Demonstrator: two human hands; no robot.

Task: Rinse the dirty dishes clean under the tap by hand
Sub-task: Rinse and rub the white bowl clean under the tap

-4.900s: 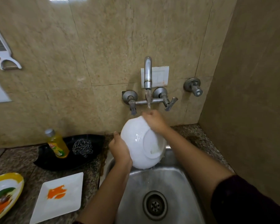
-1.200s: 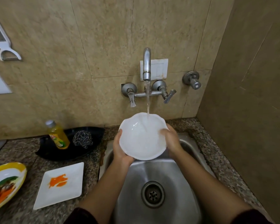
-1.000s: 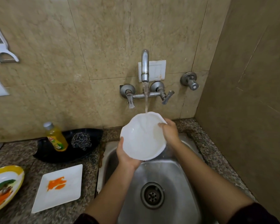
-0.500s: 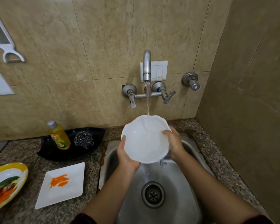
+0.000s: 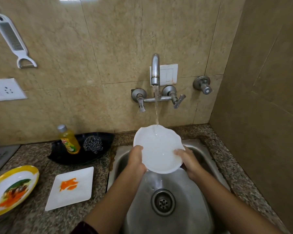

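Note:
A white bowl with a wavy rim is held over the steel sink, its inside facing up. Water from the tap falls onto its far rim and runs off into the sink. My left hand grips the bowl's left edge and my right hand grips its right edge. On the counter to the left lie a white square plate with an orange smear and a yellow-rimmed plate with food remains.
A black tray behind the plates holds a yellow soap bottle and a steel scrubber. A grater-peeler hangs on the wall. A side wall stands close on the right. The drain is in the sink's middle.
The bowl was turned from underside-out to inside-up under the stream. Over the last second it has dropped a little and tilted flatter; both hands stay on its edges.

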